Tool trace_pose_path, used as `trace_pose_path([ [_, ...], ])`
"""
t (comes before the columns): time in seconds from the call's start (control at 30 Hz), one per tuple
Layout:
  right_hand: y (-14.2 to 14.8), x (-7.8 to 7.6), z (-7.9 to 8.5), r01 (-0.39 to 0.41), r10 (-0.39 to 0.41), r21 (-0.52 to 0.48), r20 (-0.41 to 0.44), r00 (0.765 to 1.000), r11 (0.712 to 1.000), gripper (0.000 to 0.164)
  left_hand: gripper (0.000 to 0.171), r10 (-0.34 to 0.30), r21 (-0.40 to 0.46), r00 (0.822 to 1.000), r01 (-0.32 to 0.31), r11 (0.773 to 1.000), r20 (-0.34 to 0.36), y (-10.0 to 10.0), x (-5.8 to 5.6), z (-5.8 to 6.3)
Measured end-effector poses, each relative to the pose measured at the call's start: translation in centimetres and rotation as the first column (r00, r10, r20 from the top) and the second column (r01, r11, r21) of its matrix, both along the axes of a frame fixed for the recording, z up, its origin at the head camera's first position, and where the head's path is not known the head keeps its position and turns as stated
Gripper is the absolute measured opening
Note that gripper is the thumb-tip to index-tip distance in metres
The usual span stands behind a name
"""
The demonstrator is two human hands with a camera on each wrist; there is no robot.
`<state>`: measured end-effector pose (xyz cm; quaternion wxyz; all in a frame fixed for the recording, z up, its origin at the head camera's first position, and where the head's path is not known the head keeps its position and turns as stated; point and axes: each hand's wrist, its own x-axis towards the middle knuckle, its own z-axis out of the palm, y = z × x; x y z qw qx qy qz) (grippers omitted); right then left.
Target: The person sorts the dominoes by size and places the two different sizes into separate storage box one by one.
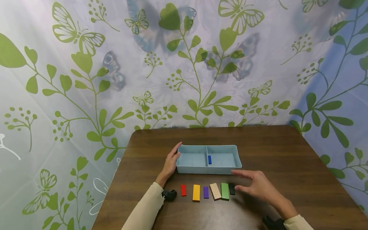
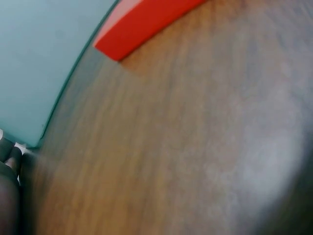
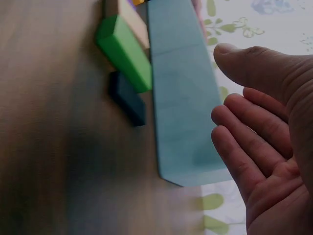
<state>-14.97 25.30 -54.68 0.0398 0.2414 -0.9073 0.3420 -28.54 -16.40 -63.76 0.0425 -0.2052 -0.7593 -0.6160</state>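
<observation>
A pale blue two-compartment box [image 1: 192, 170] lies across the table. My left hand [image 1: 170, 164] rests against its left end with fingers extended along the outer wall. Inside the right compartment, a small blue block [image 1: 210, 159] lies against the divider. My right hand [image 1: 258, 185] is held off the table near the box's front right corner, thumb and fingers apart, holding nothing. Closest to its thumb is a black block [image 1: 232, 188]. Beside that lie a green block [image 1: 225, 191] and a beige block [image 1: 215, 191]. In the left wrist view, the left hand is mostly out of frame.
Further left in the row in front of the box are a purple block [image 1: 206, 192], a yellow block [image 1: 196, 193] and a red block [image 1: 183, 190]. The brown wooden table [image 1: 267, 143] ends at a patterned curtain [image 1: 184, 80] behind.
</observation>
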Motion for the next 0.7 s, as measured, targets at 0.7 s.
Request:
trace_pose_path([
  [0.7, -0.3, 1.0, -3.0, 0.015, -0.022, 0.085, 0.087, 0.996, 0.996, 0.061, 0.054, 0.017, -0.045, 1.0, -0.017, 0.999, 0.013, 0.2, 1.2, 1.9],
])
